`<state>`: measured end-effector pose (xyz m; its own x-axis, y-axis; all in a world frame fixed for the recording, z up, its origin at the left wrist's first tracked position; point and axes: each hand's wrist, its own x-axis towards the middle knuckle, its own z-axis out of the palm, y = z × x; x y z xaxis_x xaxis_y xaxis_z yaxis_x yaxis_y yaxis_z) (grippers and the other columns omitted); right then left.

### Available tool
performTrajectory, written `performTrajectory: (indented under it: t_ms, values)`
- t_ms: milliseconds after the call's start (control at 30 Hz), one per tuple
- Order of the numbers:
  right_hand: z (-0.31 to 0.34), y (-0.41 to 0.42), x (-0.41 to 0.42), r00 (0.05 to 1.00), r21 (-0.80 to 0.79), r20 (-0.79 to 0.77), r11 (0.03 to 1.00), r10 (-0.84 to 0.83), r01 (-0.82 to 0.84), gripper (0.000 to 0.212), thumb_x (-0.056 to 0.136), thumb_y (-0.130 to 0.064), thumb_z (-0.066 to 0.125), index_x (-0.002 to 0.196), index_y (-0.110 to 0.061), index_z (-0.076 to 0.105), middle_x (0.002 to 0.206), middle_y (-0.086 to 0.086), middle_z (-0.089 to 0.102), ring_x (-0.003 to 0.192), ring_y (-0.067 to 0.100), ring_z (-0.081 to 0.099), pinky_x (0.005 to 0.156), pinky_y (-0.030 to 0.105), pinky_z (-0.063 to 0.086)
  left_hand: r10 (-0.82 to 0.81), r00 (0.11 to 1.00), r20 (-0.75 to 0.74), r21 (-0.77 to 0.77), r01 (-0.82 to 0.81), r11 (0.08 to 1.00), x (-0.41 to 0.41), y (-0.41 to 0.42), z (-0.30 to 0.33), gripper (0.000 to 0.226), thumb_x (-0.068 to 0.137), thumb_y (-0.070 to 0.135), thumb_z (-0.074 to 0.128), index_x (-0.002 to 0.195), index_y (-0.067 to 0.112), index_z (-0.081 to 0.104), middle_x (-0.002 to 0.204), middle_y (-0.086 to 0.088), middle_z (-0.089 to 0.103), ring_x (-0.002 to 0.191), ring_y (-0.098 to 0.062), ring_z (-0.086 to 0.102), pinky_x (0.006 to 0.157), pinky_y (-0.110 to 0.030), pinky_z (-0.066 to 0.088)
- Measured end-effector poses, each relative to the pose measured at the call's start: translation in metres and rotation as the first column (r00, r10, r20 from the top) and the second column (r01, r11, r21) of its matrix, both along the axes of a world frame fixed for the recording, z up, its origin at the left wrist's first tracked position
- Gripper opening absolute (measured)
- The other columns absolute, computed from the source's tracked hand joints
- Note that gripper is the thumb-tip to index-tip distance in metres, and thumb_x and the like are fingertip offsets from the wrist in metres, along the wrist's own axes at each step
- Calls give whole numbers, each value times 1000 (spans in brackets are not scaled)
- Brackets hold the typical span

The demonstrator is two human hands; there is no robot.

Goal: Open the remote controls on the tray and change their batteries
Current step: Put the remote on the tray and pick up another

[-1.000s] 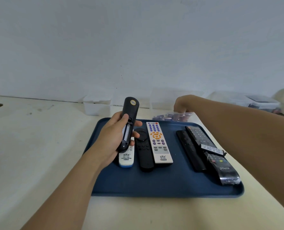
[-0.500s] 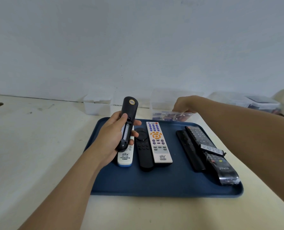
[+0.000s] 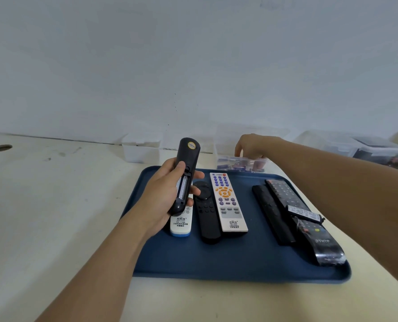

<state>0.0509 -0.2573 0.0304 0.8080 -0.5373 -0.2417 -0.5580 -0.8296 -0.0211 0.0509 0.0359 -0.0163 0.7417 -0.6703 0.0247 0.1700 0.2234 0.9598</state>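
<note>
My left hand (image 3: 163,196) grips a black remote (image 3: 188,154) upright over the left end of the blue tray (image 3: 240,259). Its back faces me and the battery compartment is uncovered. My right hand (image 3: 251,144) reaches beyond the tray, fingers down in a clear box of purple batteries (image 3: 242,164). The fingertips are hidden. On the tray lie a small white remote (image 3: 180,223), a slim black remote (image 3: 206,214), a white remote with orange buttons (image 3: 228,203), two black remotes (image 3: 272,214) and a plastic-wrapped remote (image 3: 318,242). A loose cover (image 3: 305,213) rests across them.
White and clear plastic boxes (image 3: 142,149) stand along the wall behind the tray. More lidded containers (image 3: 374,148) sit at the far right. A round hole (image 3: 1,148) is in the pale table top at the far left.
My right hand has shifted slightly left over the battery box. My left hand keeps the black remote in nearly the same place.
</note>
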Motion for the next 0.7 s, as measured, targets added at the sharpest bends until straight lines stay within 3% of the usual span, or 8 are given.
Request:
performTrajectory:
  t_ms: [100, 167, 267, 300, 367, 467, 600, 700]
  values:
    - [2, 4, 2, 994, -136, -50, 986, 95, -101, 33, 92, 1, 58, 120, -14, 70, 120, 6, 64, 92, 25, 65, 55, 26, 49, -8, 1000, 1, -3, 8, 1000, 0, 0, 0, 25, 108, 24, 41, 123, 16, 60, 107, -15, 75, 64, -19, 61, 49, -28, 45]
    - [2, 4, 6, 990, -177, -57, 975, 125, -134, 40, 94, 7, 48, 123, -12, 68, 124, 6, 63, 95, 24, 59, 60, 26, 49, -10, 1000, 2, -6, 10, 1000, 1, 0, 0, 25, 109, 24, 41, 122, 15, 60, 108, -15, 74, 63, -19, 61, 49, -28, 45]
    - [0, 5, 8, 987, -182, -78, 971, 142, -154, 37, 93, 10, 46, 118, -6, 69, 119, 8, 67, 90, 24, 59, 81, 34, 56, -6, 1000, -2, -13, 6, 1000, 2, 0, -1, 25, 109, 23, 41, 122, 15, 60, 107, -16, 74, 64, -20, 61, 49, -29, 45]
    - [0, 4, 9, 987, -178, -84, 973, 135, -148, 31, 92, 8, 48, 111, -2, 70, 112, 11, 70, 84, 24, 60, 79, 34, 57, -3, 1000, -4, -15, 3, 1000, 2, 0, -1, 25, 109, 23, 41, 122, 15, 60, 107, -16, 74, 64, -20, 61, 49, -29, 44]
    - [3, 4, 7, 992, -166, -63, 979, 111, -120, 18, 94, -3, 52, 91, 4, 69, 89, 14, 72, 64, 22, 58, 60, 28, 52, 1, 1000, -10, -21, -1, 1000, 2, 0, -1, 25, 109, 23, 41, 122, 14, 60, 107, -16, 74, 64, -20, 60, 49, -29, 44]
    - [12, 5, 1, 994, 14, 73, 996, 84, -86, 28, 96, -19, 57, 78, 1, 63, 71, 13, 55, 57, 24, 44, 50, 26, 39, 2, 1000, -22, -34, -3, 999, 2, 0, 0, 25, 108, 23, 41, 123, 14, 60, 107, -16, 75, 64, -20, 60, 49, -29, 44]
    - [18, 13, -13, 965, 367, 259, 928, -34, -66, 22, 95, -26, 64, 96, -6, 73, 88, 4, 70, 70, 18, 47, 54, 25, 40, 11, 999, -35, -44, -12, 999, 1, 0, 1, 26, 109, 23, 41, 126, 15, 59, 107, -16, 75, 64, -20, 60, 50, -30, 44]
    - [18, 17, -26, 918, 523, 378, 845, -119, -106, 22, 96, -28, 65, 101, -9, 74, 98, 0, 73, 77, 15, 51, 65, 26, 44, 14, 999, -29, -49, -16, 999, -1, 0, 4, 26, 109, 23, 41, 126, 15, 59, 108, -16, 75, 64, -20, 60, 50, -30, 44]
